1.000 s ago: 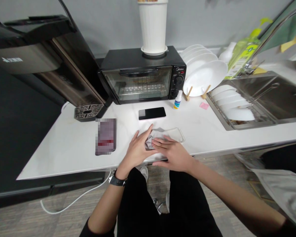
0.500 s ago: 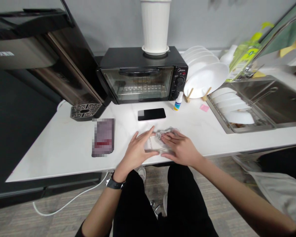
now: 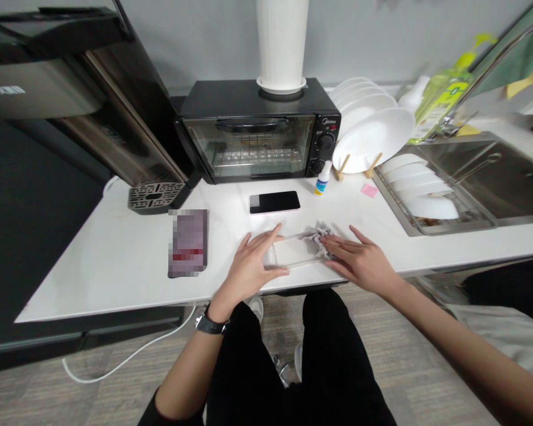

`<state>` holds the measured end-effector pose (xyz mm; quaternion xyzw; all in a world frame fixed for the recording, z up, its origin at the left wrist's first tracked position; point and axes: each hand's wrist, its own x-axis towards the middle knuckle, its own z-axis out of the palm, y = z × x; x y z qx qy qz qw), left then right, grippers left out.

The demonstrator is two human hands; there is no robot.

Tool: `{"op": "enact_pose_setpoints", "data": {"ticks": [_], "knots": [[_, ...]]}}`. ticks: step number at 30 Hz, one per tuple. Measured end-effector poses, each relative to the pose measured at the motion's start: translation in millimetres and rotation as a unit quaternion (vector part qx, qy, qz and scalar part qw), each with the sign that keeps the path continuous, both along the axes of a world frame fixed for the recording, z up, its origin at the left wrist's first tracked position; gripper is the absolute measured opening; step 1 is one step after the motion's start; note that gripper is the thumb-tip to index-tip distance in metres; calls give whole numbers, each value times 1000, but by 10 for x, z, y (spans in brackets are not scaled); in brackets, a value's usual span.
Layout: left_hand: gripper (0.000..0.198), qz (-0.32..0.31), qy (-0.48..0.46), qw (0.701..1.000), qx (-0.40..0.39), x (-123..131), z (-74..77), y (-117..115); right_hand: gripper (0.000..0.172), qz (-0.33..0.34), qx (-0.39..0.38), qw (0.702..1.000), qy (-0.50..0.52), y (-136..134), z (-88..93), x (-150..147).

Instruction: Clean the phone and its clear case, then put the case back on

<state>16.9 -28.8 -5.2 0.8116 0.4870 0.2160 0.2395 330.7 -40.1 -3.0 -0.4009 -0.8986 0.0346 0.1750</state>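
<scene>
We sit at a white counter (image 3: 115, 260) with both hands down on a clear phone case (image 3: 295, 251) that lies flat near the counter's front edge. Our left hand (image 3: 253, 269) rests at the case's left end, fingers spread, thumb and forefinger bracketing that end and pinning it to the surface rather than closing round it. Our right hand (image 3: 362, 260) lies flat and open at the case's right end, fingertips pressing a small crumpled grey cloth (image 3: 320, 235) against the case's far right corner. A wristwatch (image 3: 209, 323) sits on our left wrist.

Just beyond the case lies a black phone (image 3: 274, 202), face up and apart from it. To the left lies a dark blurred packet (image 3: 188, 242), well clear of our hands. Behind stand a black toaster oven (image 3: 257, 139) with a white ribbed pot (image 3: 282, 44) on top, and a small dropper bottle (image 3: 323, 178) just right of it. Further right, white plates (image 3: 371, 133) stand in a wooden rack, a pink note (image 3: 369, 190) lies on the counter, and bowls (image 3: 421, 186) drain beside the steel sink (image 3: 506, 177)
</scene>
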Motion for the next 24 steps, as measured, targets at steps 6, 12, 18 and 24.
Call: {"op": "enact_pose_setpoints", "data": {"ticks": [6, 12, 18, 24], "knots": [[107, 1, -4, 1000, -6, -24, -17, 10, 72, 23, -18, 998, 48, -32, -104, -875], [107, -15, 2, 1000, -8, -61, -3, -2, 54, 71, -75, 990, 101, -218, -46, -850], [112, -12, 4, 1000, -5, -23, 7, 4, 38, -6, -10, 1000, 28, -41, -2, -87], [112, -12, 4, 1000, -12, -31, -18, 11, 67, 33, -13, 999, 37, 40, -91, -753]]}}
